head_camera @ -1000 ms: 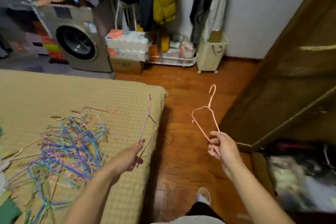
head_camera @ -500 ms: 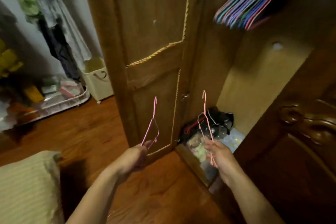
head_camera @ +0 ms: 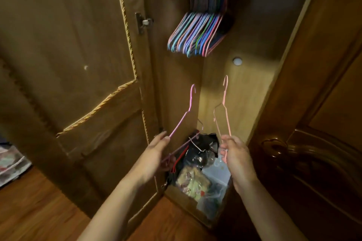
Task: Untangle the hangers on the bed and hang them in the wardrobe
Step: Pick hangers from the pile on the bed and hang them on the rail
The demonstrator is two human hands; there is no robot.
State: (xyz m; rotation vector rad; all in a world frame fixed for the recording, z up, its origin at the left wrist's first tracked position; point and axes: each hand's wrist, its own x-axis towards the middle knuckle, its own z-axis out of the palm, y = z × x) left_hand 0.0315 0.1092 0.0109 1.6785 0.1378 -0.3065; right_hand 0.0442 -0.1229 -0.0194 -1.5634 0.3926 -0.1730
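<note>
I face the open wardrobe (head_camera: 244, 92). My left hand (head_camera: 156, 154) grips a pink wire hanger (head_camera: 183, 117) by its lower bar, with the hook pointing up. My right hand (head_camera: 235, 154) holds a second, paler pink hanger (head_camera: 224, 111) upright by its lower corner. Both hangers sit inside the wardrobe opening, well below a row of several coloured hangers (head_camera: 197, 33) that hang packed together on the rail near the top. The bed and its tangle of hangers are out of view.
The left wardrobe door (head_camera: 78, 64) stands open beside my left arm, and a carved dark door (head_camera: 323, 123) is at the right. Bags and a clear plastic box (head_camera: 203, 178) fill the wardrobe floor. Wooden floorboards (head_camera: 39, 211) lie below.
I have turned away from the bed to face the wardrobe and come closer to it. Both hands have carried their pink hangers up into the opening.
</note>
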